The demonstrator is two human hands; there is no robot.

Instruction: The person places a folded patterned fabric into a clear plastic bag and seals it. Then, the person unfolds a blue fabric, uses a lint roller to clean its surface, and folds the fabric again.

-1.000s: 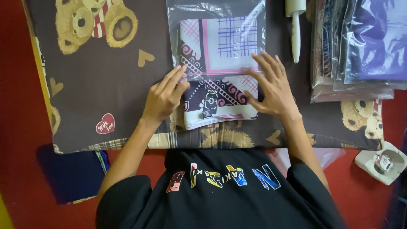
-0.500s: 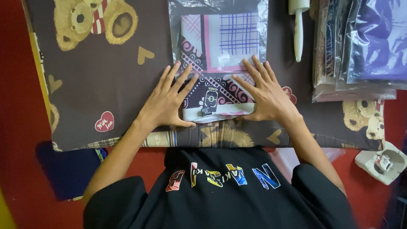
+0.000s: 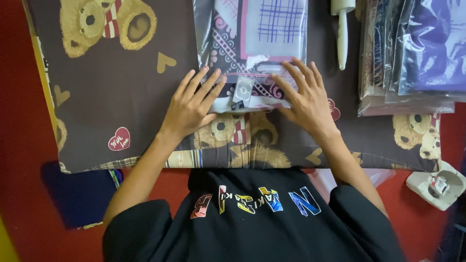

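both hands are lying flat with fingers spread, neither grip closing around anything. left hand [image 3: 190,107] is pressing palm-down, its fingertips resting on the near left edge of the clear plastic packet [image 3: 250,53]. right hand [image 3: 307,99] is doing the same on the near right edge, fingers fanned and pointing away from the person.

packet is lying flat on the brown teddy-bear cloth [image 3: 111,87], straight ahead of the person's chest, its far end running out of the top of the view. inside it a folded patterned fabric [image 3: 272,24] is showing: a pale blue checked panel with a pink border, and a dark band with pink swirls on the left. a small tag [image 3: 242,90] is sitting at the near end of the packet, between the two hands.

surroundings:
- white stick-shaped object [image 3: 342,29] is lying on the cloth just right of the packet, its upper end cut off by the frame.
- stack of plastic-wrapped fabrics [image 3: 412,53] is sitting further right, a purple one on top, well apart from the right hand.
- cloth is covering a low surface; red floor [image 3: 19,145] is showing to the left and near side.
- dark blue item [image 3: 80,194] is lying on the floor by the left forearm.
- white chunky holder [image 3: 437,187] with a small object in it is sitting on the floor at the near right.
- person is wearing a black shirt with coloured letters.
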